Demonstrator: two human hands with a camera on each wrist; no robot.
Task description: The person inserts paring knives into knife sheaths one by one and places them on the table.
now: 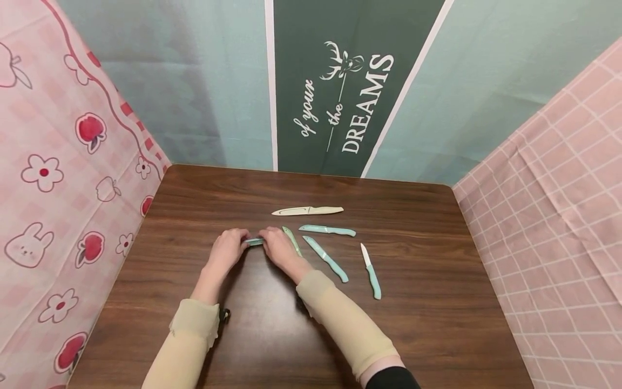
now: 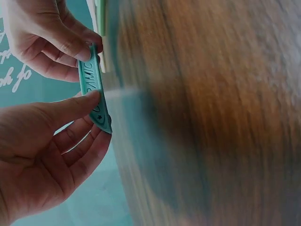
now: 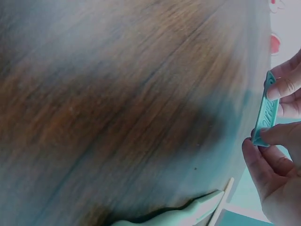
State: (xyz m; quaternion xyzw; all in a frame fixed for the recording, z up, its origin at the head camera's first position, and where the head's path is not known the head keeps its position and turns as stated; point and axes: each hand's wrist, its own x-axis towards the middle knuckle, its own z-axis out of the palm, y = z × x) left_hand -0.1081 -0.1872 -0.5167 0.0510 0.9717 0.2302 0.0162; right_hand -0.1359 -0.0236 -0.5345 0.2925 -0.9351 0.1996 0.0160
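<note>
A teal knife blade cover (image 1: 255,242) with raised lettering is held level above the table between both hands. My left hand (image 1: 228,248) pinches its pointed end between thumb and fingers; in the left wrist view the thumb lies flat on the lettered face of the cover (image 2: 91,77). At the other end, my right hand (image 1: 280,246) pinches the cover (image 3: 266,113) the same way. Just right of that hand lies a green knife (image 1: 291,240), partly hidden by the right wrist. An uncovered knife with a white blade and teal handle (image 1: 372,275) lies farther right.
Two sheathed teal knives, one nearly level (image 1: 328,230) and one slanted (image 1: 328,260), lie right of the hands. A cream knife (image 1: 308,210) lies behind them. The brown wooden table (image 1: 413,335) is bordered by a patterned cloth (image 1: 73,189), a green backdrop and a pink checked cloth (image 1: 559,216).
</note>
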